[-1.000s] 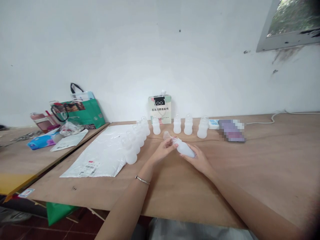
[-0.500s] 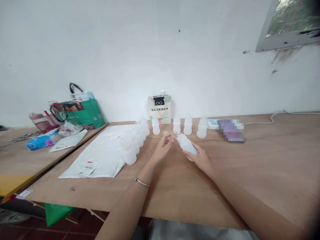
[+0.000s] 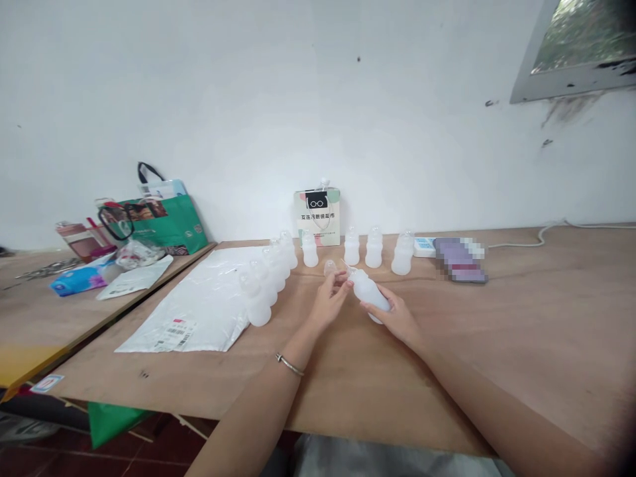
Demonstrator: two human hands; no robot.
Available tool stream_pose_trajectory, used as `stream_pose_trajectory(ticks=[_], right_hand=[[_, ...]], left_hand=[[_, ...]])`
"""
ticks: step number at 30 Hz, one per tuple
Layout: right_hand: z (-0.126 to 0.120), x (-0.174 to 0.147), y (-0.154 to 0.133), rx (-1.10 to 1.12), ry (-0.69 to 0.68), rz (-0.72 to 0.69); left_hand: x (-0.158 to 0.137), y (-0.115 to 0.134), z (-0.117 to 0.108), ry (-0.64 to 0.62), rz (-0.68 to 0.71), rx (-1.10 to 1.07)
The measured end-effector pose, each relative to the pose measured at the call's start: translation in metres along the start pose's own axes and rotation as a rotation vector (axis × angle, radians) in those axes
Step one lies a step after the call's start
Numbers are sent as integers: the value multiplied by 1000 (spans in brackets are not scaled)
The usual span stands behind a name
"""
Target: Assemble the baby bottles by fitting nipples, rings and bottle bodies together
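My right hand [image 3: 395, 315] is wrapped round the body of a milky-white squeeze bottle [image 3: 368, 291], which leans to the upper left and has a thin pointed nozzle. The fingertips of my left hand [image 3: 334, 295] close on the bottle's collar, just below the nozzle. Beyond my left fingers a small clear cap [image 3: 330, 267] stands on the table. Similar bottles with clear caps stand upright further back, one [image 3: 352, 246] behind the nozzle and another [image 3: 402, 254] to the right. Several more form a slanting row [image 3: 259, 301] on the left.
A white plastic mailing bag [image 3: 193, 305] lies on the wooden table [image 3: 477, 358], left of the bottle row. Against the wall stands a paper bag [image 3: 320, 215]. A phone [image 3: 460, 260] and a white cable [image 3: 541, 235] are at the right. A green bag [image 3: 169, 225] sits on the left-hand table.
My left hand has moved right and its fingers have come onto the bottle's collar. The bottle in my right hand has shifted slightly left and down.
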State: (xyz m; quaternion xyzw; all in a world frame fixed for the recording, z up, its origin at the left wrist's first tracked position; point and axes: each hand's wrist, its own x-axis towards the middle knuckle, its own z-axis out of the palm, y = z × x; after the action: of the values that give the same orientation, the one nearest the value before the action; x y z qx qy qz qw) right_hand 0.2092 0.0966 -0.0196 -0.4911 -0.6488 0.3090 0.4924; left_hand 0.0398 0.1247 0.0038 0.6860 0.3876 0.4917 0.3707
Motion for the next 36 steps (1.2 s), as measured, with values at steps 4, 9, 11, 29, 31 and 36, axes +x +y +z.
stream_pose_trajectory(ticks=[4, 9, 11, 29, 31, 36], right_hand=[[2, 1, 5, 59, -43, 29], [-2, -1, -1, 79, -43, 16], [-3, -2, -4, 62, -23, 0], [-1, -1, 3, 60, -99, 32], [-1, -1, 2, 57, -101, 23], [8, -7, 0, -91, -26, -90]], left_hand=[[-2, 0, 5, -34, 18, 10], [3, -12, -1, 31, -33, 22], [4, -13, -4, 83, -78, 6], [-6, 0, 10, -110, 15, 8], [-7, 2, 10, -110, 14, -22], [-5, 3, 17, -71, -86, -193]])
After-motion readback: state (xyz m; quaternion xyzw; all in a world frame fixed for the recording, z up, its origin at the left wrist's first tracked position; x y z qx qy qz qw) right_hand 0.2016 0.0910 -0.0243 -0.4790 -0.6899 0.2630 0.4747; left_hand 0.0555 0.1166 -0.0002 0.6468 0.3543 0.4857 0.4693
